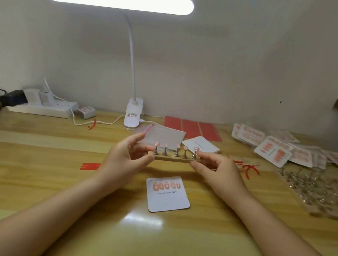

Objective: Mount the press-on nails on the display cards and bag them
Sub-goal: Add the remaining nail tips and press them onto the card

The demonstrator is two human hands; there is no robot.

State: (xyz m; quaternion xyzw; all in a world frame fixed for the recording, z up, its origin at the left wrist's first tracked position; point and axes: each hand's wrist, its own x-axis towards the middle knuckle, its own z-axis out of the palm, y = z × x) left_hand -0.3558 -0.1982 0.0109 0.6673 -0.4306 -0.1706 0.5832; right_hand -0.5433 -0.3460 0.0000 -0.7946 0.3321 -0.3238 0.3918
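Head camera looks forward and down, close over the table (36, 155).

The display card (168, 193) on the table read "Handmade Nail"; red print on the lamp base (133, 114) was seemingly illegible.

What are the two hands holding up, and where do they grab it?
A wooden strip with five nail stands. The left hand grips its left end, the right hand its right end.

Glossy wood surface (54, 178), matt white display card (168, 196)

Metal nail stands (176, 152) shine on a wooden strip (173, 159); pink press-on nails (165, 185) look glossy; the lamp clip (133, 113) is smooth white plastic.
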